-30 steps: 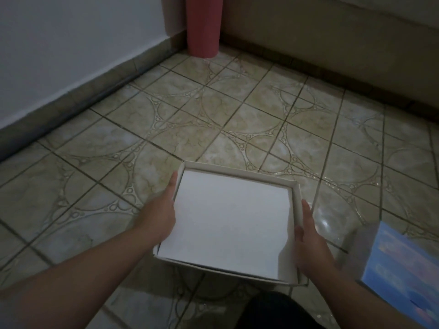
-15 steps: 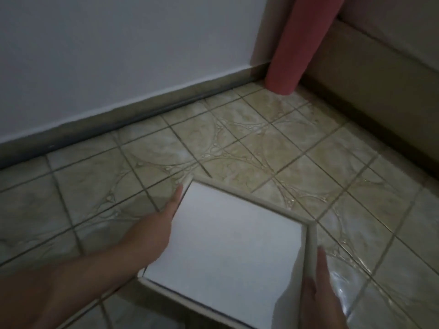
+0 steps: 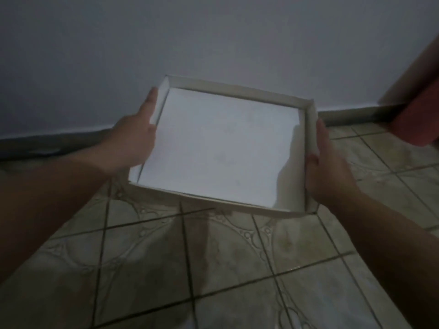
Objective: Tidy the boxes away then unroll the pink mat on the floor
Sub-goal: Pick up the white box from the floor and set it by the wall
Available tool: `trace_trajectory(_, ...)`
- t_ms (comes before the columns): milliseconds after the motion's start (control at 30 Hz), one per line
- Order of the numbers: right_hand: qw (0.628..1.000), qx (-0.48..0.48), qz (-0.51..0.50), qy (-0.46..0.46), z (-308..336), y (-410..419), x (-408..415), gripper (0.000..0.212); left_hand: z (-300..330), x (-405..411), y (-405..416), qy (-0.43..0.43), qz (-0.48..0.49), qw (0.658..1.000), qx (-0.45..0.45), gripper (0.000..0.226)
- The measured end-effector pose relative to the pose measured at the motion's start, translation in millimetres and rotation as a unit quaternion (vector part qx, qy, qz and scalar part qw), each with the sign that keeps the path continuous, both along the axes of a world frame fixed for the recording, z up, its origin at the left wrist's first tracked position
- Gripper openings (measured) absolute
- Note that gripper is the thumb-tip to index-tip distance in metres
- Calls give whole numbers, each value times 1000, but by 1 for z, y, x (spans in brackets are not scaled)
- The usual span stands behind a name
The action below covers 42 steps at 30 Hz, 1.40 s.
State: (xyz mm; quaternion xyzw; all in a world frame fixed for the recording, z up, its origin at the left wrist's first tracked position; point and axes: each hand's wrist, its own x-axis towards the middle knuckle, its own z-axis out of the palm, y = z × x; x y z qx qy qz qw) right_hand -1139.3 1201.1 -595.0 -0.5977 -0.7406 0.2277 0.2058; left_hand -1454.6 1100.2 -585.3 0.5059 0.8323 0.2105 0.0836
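Observation:
I hold a shallow white open box (image 3: 223, 148) in the air above the tiled floor, its open side facing up toward me. My left hand (image 3: 135, 136) grips its left wall, thumb along the rim. My right hand (image 3: 325, 165) grips its right wall. The box is empty inside. The rolled pink mat (image 3: 418, 110) stands upright in the corner at the far right, only its lower part in view.
A plain light wall (image 3: 166, 43) with a dark skirting strip (image 3: 59, 138) runs straight ahead, close behind the box. Patterned beige floor tiles (image 3: 213, 269) stretch below and toward me.
The view swung left toward the wall and the box rose with both hands. The pink mat slid to the right edge, and the blue box seen earlier at the right is out of view.

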Motion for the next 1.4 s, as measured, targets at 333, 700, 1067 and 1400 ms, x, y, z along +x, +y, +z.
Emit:
trace_trajectory(333,987,-23,153,-36,-44,-4,-184,68,-34,-131,-89,-44,146,987,-42,64)
trace_trajectory(700,975,-69,195,-77,-94,-9,-274,71,-100,-221,-113,-25,172,983,-62,61)
trace_trajectory(1067,972,-120,185,-79,-122,0,-273,68,-126,-208,-93,-64,182,976,-98,63)
trace_trajectory(1400,931,-304,184,82,-111,4,-264,68,-119,-199,-87,-59,214,970,-96,61)
